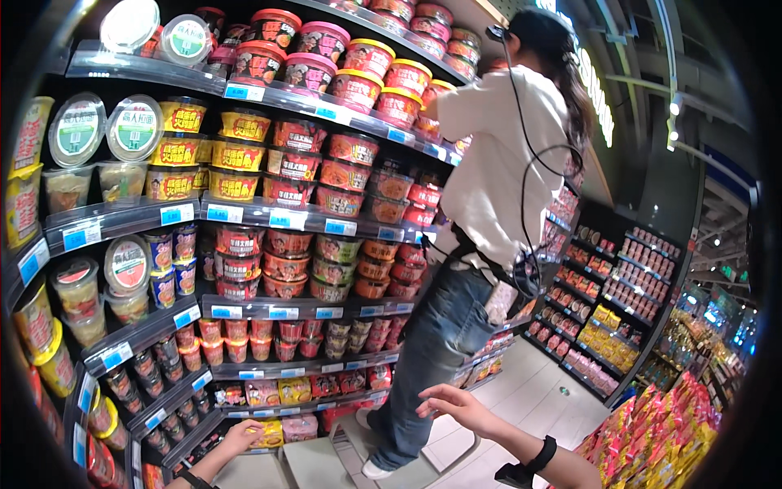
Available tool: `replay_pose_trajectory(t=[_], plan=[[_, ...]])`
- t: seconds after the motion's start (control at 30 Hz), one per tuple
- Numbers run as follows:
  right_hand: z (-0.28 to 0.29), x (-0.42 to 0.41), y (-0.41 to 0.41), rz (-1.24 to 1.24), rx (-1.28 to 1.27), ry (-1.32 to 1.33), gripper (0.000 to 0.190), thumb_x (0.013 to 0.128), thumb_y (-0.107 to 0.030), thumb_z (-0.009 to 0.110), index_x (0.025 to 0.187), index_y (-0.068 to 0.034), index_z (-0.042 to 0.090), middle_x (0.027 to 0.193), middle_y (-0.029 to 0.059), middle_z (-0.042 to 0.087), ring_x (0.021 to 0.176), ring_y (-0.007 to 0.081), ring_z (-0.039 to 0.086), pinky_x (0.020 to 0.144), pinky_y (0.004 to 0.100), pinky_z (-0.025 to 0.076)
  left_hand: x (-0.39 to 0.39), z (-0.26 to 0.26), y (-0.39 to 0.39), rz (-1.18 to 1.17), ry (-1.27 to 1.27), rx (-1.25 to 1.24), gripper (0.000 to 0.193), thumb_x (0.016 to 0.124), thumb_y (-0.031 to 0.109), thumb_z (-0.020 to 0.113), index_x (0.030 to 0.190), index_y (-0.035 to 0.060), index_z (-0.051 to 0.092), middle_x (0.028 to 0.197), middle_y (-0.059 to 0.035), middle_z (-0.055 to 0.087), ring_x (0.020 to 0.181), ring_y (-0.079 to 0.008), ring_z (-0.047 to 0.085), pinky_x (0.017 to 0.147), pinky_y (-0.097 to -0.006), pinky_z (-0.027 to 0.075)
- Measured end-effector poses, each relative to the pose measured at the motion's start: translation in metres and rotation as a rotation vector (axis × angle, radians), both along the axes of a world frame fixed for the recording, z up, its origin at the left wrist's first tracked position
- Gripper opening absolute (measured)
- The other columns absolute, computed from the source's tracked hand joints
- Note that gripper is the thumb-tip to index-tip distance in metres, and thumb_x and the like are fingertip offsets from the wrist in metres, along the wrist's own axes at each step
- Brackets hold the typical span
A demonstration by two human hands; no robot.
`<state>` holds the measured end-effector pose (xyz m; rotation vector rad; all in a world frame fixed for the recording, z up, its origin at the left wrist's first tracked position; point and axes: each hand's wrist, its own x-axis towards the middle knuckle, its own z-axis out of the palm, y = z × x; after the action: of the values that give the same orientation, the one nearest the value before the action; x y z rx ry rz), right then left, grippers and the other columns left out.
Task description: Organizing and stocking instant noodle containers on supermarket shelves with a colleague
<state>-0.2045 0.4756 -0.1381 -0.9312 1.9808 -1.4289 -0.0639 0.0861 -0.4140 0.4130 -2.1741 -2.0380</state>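
Note:
My left hand (243,435) is low in the view with its fingers loosely bent and nothing visible in it. It appears in front of a yellow noodle pack (269,433) on the bottom shelf; whether it touches the pack is unclear. My right hand (458,406), empty with fingers apart, is raised beside the jeans (421,342) of a person (501,165) standing on a low platform (360,458). That person reaches towards the upper shelf, the hands hidden. Cup and bowl instant noodles, such as yellow bowls (235,153) and red bowls (296,137), fill the shelves.
Shelf edges with price tags (287,218) curve around the left. A black cable (524,183) hangs along the person's back. Red and yellow snack bags (657,428) are piled at lower right. Stocked shelving (602,305) stands beyond the tiled floor (528,391).

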Motion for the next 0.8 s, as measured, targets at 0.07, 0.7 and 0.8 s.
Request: replay_pose_trajectory(t=[0.07,0.7,0.8], plan=[[0.012,-0.003,-0.027,-0.034,0.017,0.007,0.027,0.091,-0.016,0.042,0.113,-0.001,0.044,0.097,0.0090,0.058,0.093,0.0141,0.055,0.081,0.0269,0.043,-0.024,0.004,-0.023,-0.024,0.042,-0.013,0.023,0.084,0.013,0.054,0.102,-0.0012,0.051,0.090,-0.0081,0.059,0.079,-0.0130,0.059,0.067,-0.0236,0.048],[0.044,-0.041,-0.144,-0.076,0.043,0.056,0.028,0.091,-0.017,0.040,0.114,0.000,0.043,0.097,0.0090,0.057,0.094,0.0149,0.054,0.080,0.0275,0.044,-0.129,0.022,-0.099,-0.216,0.064,0.129,0.028,0.084,0.023,0.054,0.104,0.0035,0.050,0.097,-0.0082,0.058,0.083,-0.0143,0.059,0.064,-0.0241,0.047],[0.049,-0.037,-0.137,-0.099,0.042,0.059,0.028,0.091,-0.016,0.040,0.114,0.000,0.043,0.097,0.0091,0.057,0.094,0.0152,0.054,0.080,0.0278,0.044,-0.134,0.028,-0.092,-0.258,0.126,0.138,0.026,0.085,0.019,0.053,0.105,0.0036,0.050,0.096,-0.0084,0.058,0.083,-0.0145,0.059,0.064,-0.0243,0.047]])
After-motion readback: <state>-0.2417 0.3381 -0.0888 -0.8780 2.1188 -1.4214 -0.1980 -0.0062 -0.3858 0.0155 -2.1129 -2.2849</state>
